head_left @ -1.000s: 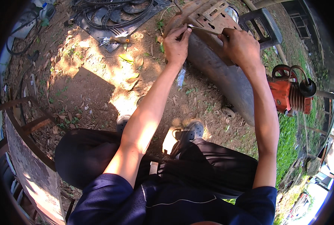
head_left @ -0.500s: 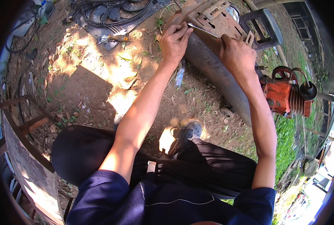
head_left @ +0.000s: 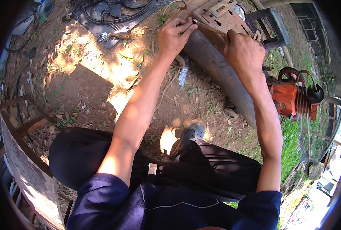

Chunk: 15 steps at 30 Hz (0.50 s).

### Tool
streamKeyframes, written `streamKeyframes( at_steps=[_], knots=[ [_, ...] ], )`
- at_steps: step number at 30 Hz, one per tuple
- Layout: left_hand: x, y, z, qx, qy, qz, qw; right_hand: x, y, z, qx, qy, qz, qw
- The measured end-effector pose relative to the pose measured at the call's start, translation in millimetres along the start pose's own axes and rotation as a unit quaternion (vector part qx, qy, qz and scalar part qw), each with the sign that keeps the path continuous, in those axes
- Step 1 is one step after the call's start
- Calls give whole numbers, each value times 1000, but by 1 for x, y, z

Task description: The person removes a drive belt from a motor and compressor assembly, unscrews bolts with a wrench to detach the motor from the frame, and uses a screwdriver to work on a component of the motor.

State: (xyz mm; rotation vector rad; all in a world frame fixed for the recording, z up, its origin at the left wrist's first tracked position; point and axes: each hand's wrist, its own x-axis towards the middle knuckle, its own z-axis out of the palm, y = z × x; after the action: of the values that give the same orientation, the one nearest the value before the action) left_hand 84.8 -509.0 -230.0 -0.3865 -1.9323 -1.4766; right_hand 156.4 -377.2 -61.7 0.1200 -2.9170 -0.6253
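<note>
My left hand (head_left: 174,35) pinches one end of a thin metal rod-like tool (head_left: 209,27) at the top of the view. My right hand (head_left: 242,50) grips the other end of that tool. Both hands rest over a rusty flat metal plate with slots (head_left: 220,15), which lies on a long grey pipe-like cylinder (head_left: 216,73). How the tool meets the plate is hidden by my fingers.
An orange small engine (head_left: 293,97) sits right of the cylinder on grass. A dark handle frame (head_left: 272,25) lies at the top right. Black cables and parts on a mat (head_left: 113,11) lie top left. Rusty metal frames (head_left: 21,153) stand at left on bare dirt.
Both hands have shifted slightly to the left and down along the plate with the tool; the view has tilted a little. The grip is unchanged.
</note>
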Motion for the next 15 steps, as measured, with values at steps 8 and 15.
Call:
streamKeyframes(
  at_steps=[8, 15],
  knots=[
    [1, -3, -3, 4, -8, 5, 1000, 6, 2, -9, 26, -44, 21, 999],
    [-3, 15, 2, 22, -12, -91, 996, 31, -1, -40, -15, -20, 0, 1000]
  ],
)
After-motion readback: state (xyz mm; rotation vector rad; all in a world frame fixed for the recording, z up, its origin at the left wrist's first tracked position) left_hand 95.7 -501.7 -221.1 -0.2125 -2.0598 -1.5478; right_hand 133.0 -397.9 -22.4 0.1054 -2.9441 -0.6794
